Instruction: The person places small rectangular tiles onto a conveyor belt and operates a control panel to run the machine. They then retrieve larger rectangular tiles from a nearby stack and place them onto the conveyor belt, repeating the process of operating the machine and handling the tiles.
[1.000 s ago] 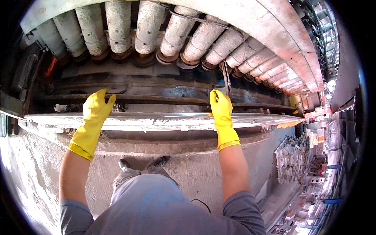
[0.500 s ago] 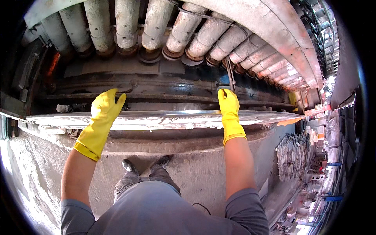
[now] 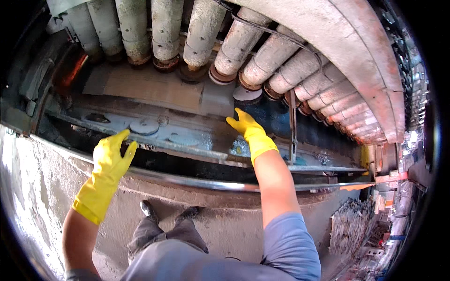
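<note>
Both my hands wear long yellow rubber gloves. My left hand (image 3: 110, 157) hovers over the front edge of a long machine bed, its thumb and fingers apart and nothing in its grasp. Close beyond its fingertips, round grey discs (image 3: 144, 126) lie on a wet ledge (image 3: 105, 125). My right hand (image 3: 246, 125) reaches farther in, fingers stretched out and empty, beside the brown flat surface (image 3: 154, 91) inside the bed. Whether its fingertips touch that surface I cannot tell. A shiny metal rail (image 3: 206, 184) runs along the front below both hands.
Thick grey cylinders (image 3: 199, 35) stand in a row over the bed, several with round heads, under a curved pale beam (image 3: 356, 51). An upright metal bar (image 3: 293, 126) stands right of my right hand. A stack of thin pieces (image 3: 349, 227) is at the right.
My right hand has moved from the front edge inward over the bed. My left hand has shifted slightly nearer me. The pale streaked front panel no longer shows; the ledge with discs is now visible.
</note>
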Demonstrator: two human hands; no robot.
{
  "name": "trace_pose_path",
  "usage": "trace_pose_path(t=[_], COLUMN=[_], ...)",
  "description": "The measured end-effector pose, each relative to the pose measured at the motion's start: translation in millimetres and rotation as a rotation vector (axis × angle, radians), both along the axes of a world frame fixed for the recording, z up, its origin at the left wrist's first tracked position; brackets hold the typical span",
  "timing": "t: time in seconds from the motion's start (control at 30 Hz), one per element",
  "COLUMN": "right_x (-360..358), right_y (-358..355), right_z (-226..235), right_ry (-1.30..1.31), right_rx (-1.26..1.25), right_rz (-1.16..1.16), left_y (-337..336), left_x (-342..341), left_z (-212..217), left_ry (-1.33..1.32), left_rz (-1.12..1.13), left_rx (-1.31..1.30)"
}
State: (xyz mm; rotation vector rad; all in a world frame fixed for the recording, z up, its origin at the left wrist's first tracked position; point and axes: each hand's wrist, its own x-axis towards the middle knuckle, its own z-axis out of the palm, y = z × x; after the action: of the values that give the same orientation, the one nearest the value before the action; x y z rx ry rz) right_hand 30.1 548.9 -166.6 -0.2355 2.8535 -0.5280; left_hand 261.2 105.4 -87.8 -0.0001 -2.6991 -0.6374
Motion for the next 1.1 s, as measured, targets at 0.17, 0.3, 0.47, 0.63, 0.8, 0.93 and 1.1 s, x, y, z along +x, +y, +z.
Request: trace_pose_path(t=[0.17, 0.3, 0.47, 0.63, 0.8, 0.93, 1.1], right_x=[-20, -32, -47, -107, -82, -70, 16], right_y=[-39, -2, 31, 13, 46, 113, 133], right_z=[-73, -69, -53, -61, -104, -109, -35], right_ry=[0.216, 0.064, 0.142, 0.518, 0.040, -0.048, -0.362], right_rx=[0.218, -0.207, -1.067, -1.183, -1.872, -1.755, -1.109], right_rz=[-0.033, -0.125, -0.807, -0.857, -0.924, -0.828, -0.586], left_y=[8, 11, 10, 16, 11, 19, 12], left_x=[24, 37, 52, 53, 67, 78, 93], left_z=[7, 8, 0, -7, -16, -27, -30], left_ry=[0.032, 0.001, -0.060, -0.043, 0.027, -0.050, -0.015], left_rz=[0.029, 0.055, 0.057, 0.024, 0.042, 0.061, 0.045], left_rx=[0.020, 0.018, -0.015, 0.038, -0.023, -0.011, 0.029])
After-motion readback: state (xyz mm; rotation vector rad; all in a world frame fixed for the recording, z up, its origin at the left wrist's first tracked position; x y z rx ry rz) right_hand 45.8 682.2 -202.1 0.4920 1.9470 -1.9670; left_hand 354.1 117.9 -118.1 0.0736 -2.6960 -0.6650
